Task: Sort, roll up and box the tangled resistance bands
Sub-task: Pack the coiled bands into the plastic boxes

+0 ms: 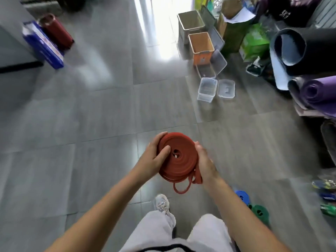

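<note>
Red resistance band [181,160], rolled flat, held in front of you above the floor [91,115].
Your left hand [152,159] clamps its left rim, thumb across the face; your right hand [205,164] grips the right edge. A loose tail [181,188] hangs below: ease your grip and the roll may spring open before reaching the clear plastic box [207,90] far right. White lettering on the dark bag [283,13] is too blurred to read.
</note>
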Action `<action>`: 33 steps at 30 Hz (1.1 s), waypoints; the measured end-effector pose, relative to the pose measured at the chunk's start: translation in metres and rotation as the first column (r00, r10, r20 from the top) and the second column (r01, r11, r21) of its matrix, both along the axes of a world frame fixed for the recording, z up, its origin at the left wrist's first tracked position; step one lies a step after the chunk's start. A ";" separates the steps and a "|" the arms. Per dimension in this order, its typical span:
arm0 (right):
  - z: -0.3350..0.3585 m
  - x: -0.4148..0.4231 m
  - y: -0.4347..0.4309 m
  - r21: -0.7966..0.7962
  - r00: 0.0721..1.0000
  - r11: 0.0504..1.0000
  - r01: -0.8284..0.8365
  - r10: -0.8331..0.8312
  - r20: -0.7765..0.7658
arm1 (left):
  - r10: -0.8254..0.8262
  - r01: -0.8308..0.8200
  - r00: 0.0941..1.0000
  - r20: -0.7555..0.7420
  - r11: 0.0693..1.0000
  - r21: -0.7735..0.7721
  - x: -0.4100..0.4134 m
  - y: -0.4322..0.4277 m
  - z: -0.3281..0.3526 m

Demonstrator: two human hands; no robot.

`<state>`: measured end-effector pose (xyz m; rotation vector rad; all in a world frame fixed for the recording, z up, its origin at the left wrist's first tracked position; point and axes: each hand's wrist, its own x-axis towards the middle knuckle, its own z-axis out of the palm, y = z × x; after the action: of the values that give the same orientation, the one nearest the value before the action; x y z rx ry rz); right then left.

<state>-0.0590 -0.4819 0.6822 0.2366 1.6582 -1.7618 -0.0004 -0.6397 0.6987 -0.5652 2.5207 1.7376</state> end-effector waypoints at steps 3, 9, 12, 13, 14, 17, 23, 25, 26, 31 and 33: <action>0.000 -0.038 -0.053 0.051 1.000 0.998 0.029 -0.028 -0.013 | -0.041 0.042 0.999 -0.019 0.998 0.039 -0.040 -0.059 0.006; -0.011 -0.144 -0.131 0.125 0.998 0.992 0.030 -0.022 -0.065 | -0.072 0.074 0.997 -0.029 0.995 0.061 -0.139 -0.139 -0.005; -0.019 -0.206 -0.180 0.106 0.994 0.994 0.041 -0.030 -0.103 | -0.082 0.085 0.996 -0.045 0.995 0.057 -0.207 -0.185 -0.014; -0.024 -0.228 -0.196 0.086 0.994 0.995 0.049 -0.041 -0.097 | -0.087 0.089 0.995 -0.041 0.995 0.050 -0.231 -0.203 -0.017; -0.027 -0.249 -0.213 0.077 0.994 0.996 0.054 -0.046 -0.099 | -0.088 0.090 0.996 -0.031 0.995 0.043 -0.253 -0.220 -0.019; -0.020 -0.317 -0.264 0.105 0.991 0.994 -0.008 0.022 -0.133 | -0.086 0.088 0.996 -0.025 0.995 0.053 -0.319 -0.270 -0.013; 0.008 -0.444 -0.355 0.091 0.986 0.993 -0.079 0.092 -0.141 | -0.003 0.008 1.000 -0.025 0.986 0.168 -0.437 -0.359 0.008; 0.009 -0.486 -0.383 0.082 0.985 0.994 -0.078 0.089 -0.150 | -0.017 0.021 1.000 -0.024 0.979 0.204 -0.479 -0.387 0.007; 0.006 -0.509 -0.398 0.072 0.985 0.995 -0.071 0.081 -0.154 | -0.029 0.033 0.999 -0.020 0.977 0.212 -0.502 -0.402 0.005; -0.004 -0.625 -0.475 0.058 0.984 0.997 0.041 -0.030 -0.177 | -0.101 0.104 0.995 -0.026 0.971 0.213 -0.630 -0.484 0.003; -0.004 -0.667 -0.507 0.075 0.984 0.994 0.078 -0.065 -0.163 | -0.146 0.145 0.989 -0.009 0.969 0.198 -0.681 -0.520 0.005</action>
<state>-0.7255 -0.9888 0.6785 0.1975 1.8593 -1.8097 -0.6817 -1.1596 0.7039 -0.3621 2.2832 1.8978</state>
